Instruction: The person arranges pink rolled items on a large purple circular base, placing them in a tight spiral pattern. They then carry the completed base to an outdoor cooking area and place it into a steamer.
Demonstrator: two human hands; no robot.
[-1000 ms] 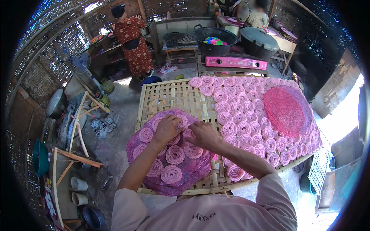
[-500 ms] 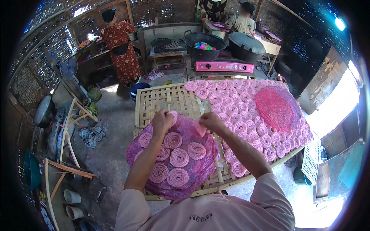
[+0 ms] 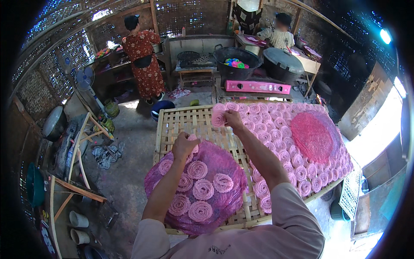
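While the right hand (image 3: 233,121) reaches out over the bamboo rack (image 3: 181,125), its fingers are pinched closed on one pink spiral coil (image 3: 218,118), which stands just left of the fingertips, at the near end of the rows of pink coils (image 3: 297,159) covering the rack's right part. The left hand (image 3: 184,146) is curled shut on another pink coil (image 3: 193,139), which peeks out beside the thumb at the far rim of the round purple mesh tray (image 3: 224,203). Below and nearer than those fingers, seven coils on the tray (image 3: 202,189) lie loosely spread, apart from both hands. A flat red mesh disc (image 3: 315,136) rests on the rows well to the right of the right hand. Beyond the rack stand a pink stove (image 3: 258,86) and a dark wok (image 3: 236,58).
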